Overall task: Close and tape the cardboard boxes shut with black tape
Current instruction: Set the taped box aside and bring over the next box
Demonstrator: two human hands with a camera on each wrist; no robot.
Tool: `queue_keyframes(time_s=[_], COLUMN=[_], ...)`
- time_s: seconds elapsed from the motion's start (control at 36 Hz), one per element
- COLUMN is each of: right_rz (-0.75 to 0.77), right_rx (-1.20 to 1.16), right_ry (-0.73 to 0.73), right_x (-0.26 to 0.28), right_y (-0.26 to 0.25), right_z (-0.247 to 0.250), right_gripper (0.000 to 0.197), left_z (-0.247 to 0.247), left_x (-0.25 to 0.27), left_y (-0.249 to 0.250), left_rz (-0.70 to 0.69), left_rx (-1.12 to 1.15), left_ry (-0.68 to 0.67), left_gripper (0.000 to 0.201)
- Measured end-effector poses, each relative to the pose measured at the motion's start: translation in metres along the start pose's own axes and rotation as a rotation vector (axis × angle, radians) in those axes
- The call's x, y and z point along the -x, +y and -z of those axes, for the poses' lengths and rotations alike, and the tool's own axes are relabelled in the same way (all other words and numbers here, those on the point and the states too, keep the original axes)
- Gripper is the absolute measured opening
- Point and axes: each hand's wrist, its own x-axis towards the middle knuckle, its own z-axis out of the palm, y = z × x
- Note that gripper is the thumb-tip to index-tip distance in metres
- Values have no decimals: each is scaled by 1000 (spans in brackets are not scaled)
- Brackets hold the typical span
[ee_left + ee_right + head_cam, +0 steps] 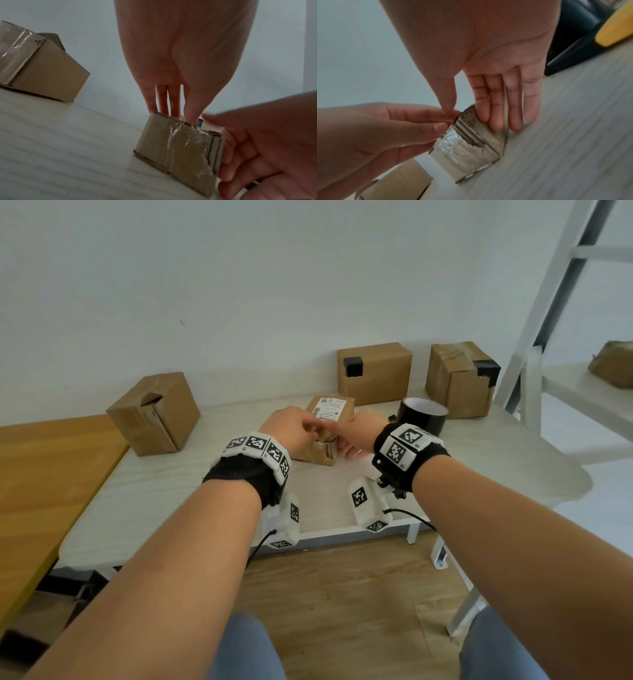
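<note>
A small cardboard box [330,414] with a white shipping label lies in the middle of the pale table [171,491]; old clear tape covers its near end [173,143]. My left hand [306,429] reaches over its top at the left, fingers [164,102] on the top edge and thumb against the near end [436,128]. My right hand [347,441] holds the right side, with fingers [498,108] flat on that side and the thumb on top. The black tape roll [423,414] stands just right of my right wrist, untouched.
A box with a raised flap [154,414] sits at the left. Two boxes bearing black tape patches [375,373] [459,380] stand against the wall. A yellow and black object [614,29] lies by the roll. A white ladder frame [548,302] rises at the right.
</note>
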Motion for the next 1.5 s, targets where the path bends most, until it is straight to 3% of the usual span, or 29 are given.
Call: queue_keyframes(time_s=[0.17, 0.42, 0.53, 0.64, 0.75, 0.83, 1.03, 1.25, 1.39, 1.5], right_rz=[-3, -21, 114, 198, 232, 237, 212, 215, 236, 169], right_rx=[-33, -130, 55, 265, 437, 414, 384, 328, 244, 190], right_ry=[11, -54, 120, 288, 264, 245, 223, 234, 337, 463], right_x=[-10, -3, -2, -3, -6, -6, -9, -7, -4, -1], right_y=[3, 10, 14, 15, 9, 8, 9, 15, 24, 36], right_z=[-11, -3, 2, 10, 12, 14, 15, 18, 26, 45], right_gripper=[45, 18, 22, 4, 19, 22, 23, 20, 19, 25], left_z=[0, 0, 0, 3, 6, 5, 1, 0, -6, -14], left_x=[0, -4, -7, -10, -11, -10, -8, -7, -6, -6], left_y=[-3, -5, -5, -4, -7, -8, -7, 1, 1, 5], left_rz=[18, 8, -5, -30, 3, 28, 46, 24, 55, 115], left_rx=[33, 56, 16, -43, 3, 35, 56, -16, -63, -133], left_ry=[13, 3, -12, -25, 15, 47, 24, 11, 22, 49], left_gripper=[34, 35, 35, 38, 34, 25, 38, 37, 36, 37])
